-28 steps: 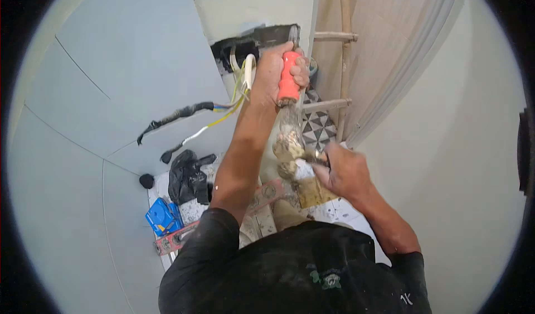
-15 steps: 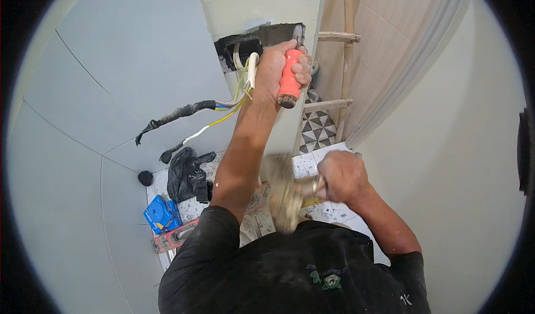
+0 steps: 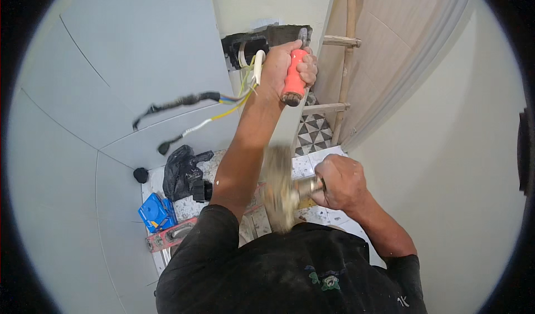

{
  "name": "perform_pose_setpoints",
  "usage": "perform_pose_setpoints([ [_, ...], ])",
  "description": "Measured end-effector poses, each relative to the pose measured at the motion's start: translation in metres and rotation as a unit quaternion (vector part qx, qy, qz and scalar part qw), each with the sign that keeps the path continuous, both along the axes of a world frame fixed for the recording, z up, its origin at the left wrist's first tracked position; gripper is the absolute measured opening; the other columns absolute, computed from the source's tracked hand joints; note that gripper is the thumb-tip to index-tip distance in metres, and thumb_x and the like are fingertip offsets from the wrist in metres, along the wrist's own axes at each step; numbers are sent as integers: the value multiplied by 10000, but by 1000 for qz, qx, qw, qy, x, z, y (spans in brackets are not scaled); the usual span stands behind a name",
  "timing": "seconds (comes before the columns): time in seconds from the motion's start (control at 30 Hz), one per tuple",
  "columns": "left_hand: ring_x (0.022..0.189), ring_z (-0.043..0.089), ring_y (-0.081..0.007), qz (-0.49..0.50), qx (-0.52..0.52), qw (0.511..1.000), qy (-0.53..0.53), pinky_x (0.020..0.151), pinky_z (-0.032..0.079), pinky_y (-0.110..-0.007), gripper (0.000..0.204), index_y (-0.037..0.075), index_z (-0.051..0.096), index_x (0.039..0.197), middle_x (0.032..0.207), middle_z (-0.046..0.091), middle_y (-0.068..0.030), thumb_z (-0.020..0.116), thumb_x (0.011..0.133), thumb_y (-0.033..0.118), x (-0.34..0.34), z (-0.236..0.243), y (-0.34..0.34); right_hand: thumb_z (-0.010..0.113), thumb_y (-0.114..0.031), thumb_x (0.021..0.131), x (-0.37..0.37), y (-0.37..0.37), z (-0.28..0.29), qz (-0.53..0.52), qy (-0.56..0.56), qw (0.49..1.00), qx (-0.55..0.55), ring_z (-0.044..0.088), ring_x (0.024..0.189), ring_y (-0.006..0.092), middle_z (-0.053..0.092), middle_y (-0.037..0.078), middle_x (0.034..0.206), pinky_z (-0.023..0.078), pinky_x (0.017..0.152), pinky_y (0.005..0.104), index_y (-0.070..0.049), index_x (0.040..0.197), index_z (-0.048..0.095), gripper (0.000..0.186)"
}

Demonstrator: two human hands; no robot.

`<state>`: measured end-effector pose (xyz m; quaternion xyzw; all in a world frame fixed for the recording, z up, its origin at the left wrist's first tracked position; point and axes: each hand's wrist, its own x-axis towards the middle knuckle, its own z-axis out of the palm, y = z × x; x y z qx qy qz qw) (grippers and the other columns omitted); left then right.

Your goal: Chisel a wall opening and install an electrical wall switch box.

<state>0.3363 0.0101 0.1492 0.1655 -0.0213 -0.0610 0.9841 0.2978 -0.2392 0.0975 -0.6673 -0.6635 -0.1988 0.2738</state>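
My left hand is wrapped round the red-orange handle of a chisel. The blade points away from me into the right end of a rough recess cut in the wall. Lower down and to the right, my right hand is closed on the handle of a hammer. Its head is smeared by motion and sits in front of my chest, apart from the chisel. Beside my left wrist, a white cable and several taped wires hang out of the recess.
On the debris-strewn floor at the left lie a black plastic bag, a blue box-like item and a red spirit level. A wooden ladder stands beyond the wall's edge. A pale wall rises at the right.
The hammer has shifted slightly and its blurred head looks more upright. My left hand keeps the chisel at the recess's right end. The hanging wires have swung a little.
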Motion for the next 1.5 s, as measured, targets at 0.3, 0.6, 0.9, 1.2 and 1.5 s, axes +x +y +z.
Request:
perform_pose_setpoints([
  [0.3,449,427,-101,24,-4,1000,-8,397,375,-251,205,51,473,834,646,464,-18,458,904,243,-2,-6,-3,724,-285,686,4,3,9,0,17,1000,14,568,549,325,532,138,638,448,469,413,-52,756,465,356],
  [0.6,465,441,-102,16,-1,1000,-9,405,384,-255,202,54,463,819,642,463,-17,452,902,238,-2,0,0,751,-294,650,18,13,8,-75,33,996,-29,572,576,322,529,127,664,459,492,414,-59,773,480,379],
  [0.9,464,444,-109,-9,-20,1000,-10,416,389,-254,202,59,473,829,646,468,-17,457,900,247,2,3,1,699,-182,652,28,21,2,-132,68,989,-18,550,558,334,510,120,629,448,498,417,-57,760,482,273],
  [1.2,454,424,-89,28,33,999,-4,393,373,-222,200,50,496,830,635,459,0,500,896,238,3,-3,-1,692,-193,660,27,18,6,-158,34,986,-33,566,575,320,521,117,624,456,499,412,-55,800,507,270],
  [1.5,433,431,-107,41,31,999,5,377,372,-248,217,69,477,832,612,466,-19,478,895,277,0,1,6,670,-198,727,22,21,4,-157,69,984,-54,577,612,385,570,182,669,443,514,449,-19,780,526,236],
])
